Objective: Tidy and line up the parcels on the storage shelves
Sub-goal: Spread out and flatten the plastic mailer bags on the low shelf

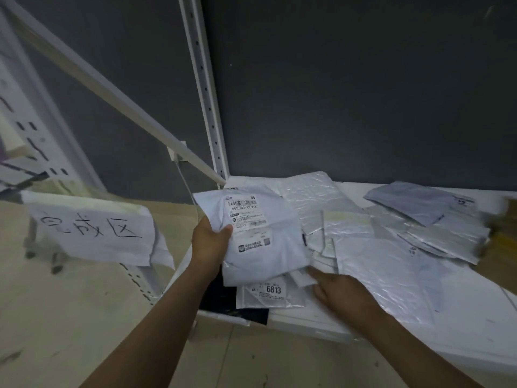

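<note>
A white shelf board [472, 340] carries a loose heap of flat plastic mail bags. My left hand [210, 242] grips the left edge of a white parcel with a barcode label [260, 236], lifted and tilted above the shelf's left end. My right hand [340, 289] lies over the heap beside it, fingers apart, index fingertip touching a small white slip under the held parcel. A small parcel marked 6813 [270, 294] lies below, on top of a black bag [223, 303]. Silvery bags [377, 264] and grey bags [419, 201] spread to the right.
A white perforated upright [207, 96] and a slanted white rail [112, 88] frame the shelf's left side against a dark back panel. A handwritten paper sign [92, 228] hangs at the left. Brown cartons [503, 247] sit at the right edge. A light floor lies below.
</note>
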`<state>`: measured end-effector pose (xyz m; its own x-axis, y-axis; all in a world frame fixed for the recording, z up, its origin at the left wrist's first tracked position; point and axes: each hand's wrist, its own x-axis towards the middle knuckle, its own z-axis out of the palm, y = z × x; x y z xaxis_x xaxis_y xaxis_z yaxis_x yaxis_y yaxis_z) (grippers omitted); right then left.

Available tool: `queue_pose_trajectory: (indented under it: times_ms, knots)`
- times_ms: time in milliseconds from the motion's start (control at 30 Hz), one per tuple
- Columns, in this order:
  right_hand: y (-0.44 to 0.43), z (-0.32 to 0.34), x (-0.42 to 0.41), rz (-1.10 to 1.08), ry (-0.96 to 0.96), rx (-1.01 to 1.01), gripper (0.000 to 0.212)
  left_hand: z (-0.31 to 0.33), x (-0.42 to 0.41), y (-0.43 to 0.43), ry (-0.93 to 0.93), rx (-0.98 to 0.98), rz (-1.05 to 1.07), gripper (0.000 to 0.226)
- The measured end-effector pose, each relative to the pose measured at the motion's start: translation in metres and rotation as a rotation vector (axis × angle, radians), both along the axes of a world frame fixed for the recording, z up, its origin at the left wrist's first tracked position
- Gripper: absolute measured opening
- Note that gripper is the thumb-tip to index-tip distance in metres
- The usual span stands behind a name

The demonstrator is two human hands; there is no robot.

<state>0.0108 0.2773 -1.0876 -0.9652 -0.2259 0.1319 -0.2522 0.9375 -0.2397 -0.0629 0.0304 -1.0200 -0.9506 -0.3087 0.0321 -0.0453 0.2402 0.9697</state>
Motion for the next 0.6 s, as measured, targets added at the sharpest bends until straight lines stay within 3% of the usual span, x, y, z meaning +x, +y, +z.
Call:
queue_pose_trajectory:
  times_ms: [67,133,200,300,367,467,533,600]
  knots:
    - [0.007,0.001,-0.003,-0.117,0.064,-0.037,0.041,-0.003,0.001,0.002,0.01,0.144,-0.054,0.036]
    - [0.017,0.005,-0.002,-0.308,0.004,-0.19,0.041,-0.005,0.001,0.004,0.025,0.203,-0.118,0.038]
    - [0.027,0.001,-0.001,-0.432,-0.066,-0.365,0.041,-0.011,0.002,0.005,0.013,0.143,-0.189,0.044]
    - [0.029,0.004,-0.001,-0.483,-0.02,-0.391,0.051,-0.028,0.002,0.014,-0.08,-0.041,-0.308,0.057]
    - [0.03,0.007,0.002,-0.48,0.0,-0.279,0.057,-0.039,0.003,0.029,-0.147,-0.128,-0.318,0.061]
    - [0.038,0.007,0.003,-0.337,0.2,0.036,0.068,-0.052,0.005,0.052,-0.192,-0.188,-0.32,0.071]
    - [0.042,0.001,0.007,-0.223,0.423,0.15,0.061,-0.058,0.007,0.063,-0.17,-0.228,-0.35,0.08]
    - [0.04,-0.004,0.01,-0.105,0.528,0.201,0.057,-0.063,0.008,0.069,-0.164,-0.332,-0.392,0.092]
